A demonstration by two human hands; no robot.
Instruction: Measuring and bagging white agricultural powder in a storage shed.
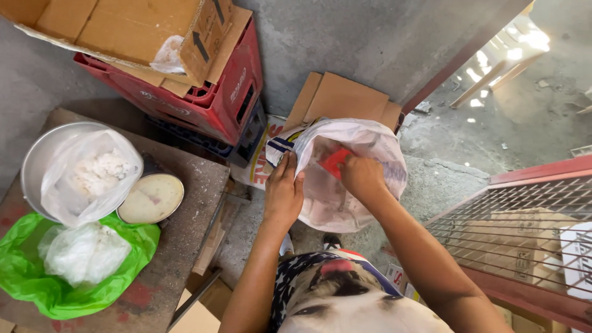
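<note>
Work looks early-to-mid, judging by the layout: the sack (351,179) is open w/ its mouth held wide, and the red scoop (335,161) is inside it; no portion visibly lifted out here. The metal bowl (37,163) at 9 o'clock already carries a clear bag (86,176) w/ white powdery stuff in it, so some filling seems done; how much is left can't be told.

Left hand (282,196) clamps the sack's rim at approx 10 o'clock of the opening, fingers folded over the edge. Right hand (362,177) is down inside the mouth, closed around the scoop's handle end. Sack sits on the floor at frame centre, against the grey wall, flattened cardboard (345,98) behind it at 12 o'clock.

Materials: sack is thin woven plastic, whitish, crinkled, semi-translucent, slumped round. Scoop is hard red plastic, only partly visible. Bowl is dull smooth metal, round. A round scale dial (151,197), pale face, lies just beside the bowl. Green plastic bag (37,283) at 8 o'clock, glossy, rumpled, w/ a knotted clear bag of white contents on it. Table (185,216) is rough, stained, brownish. Red plastic crates (216,98) at 11 o'clock, rigid, w/ an open cardboard box on top. Wire mesh w/ red frame (524,209) at 4 o'clock.
</note>
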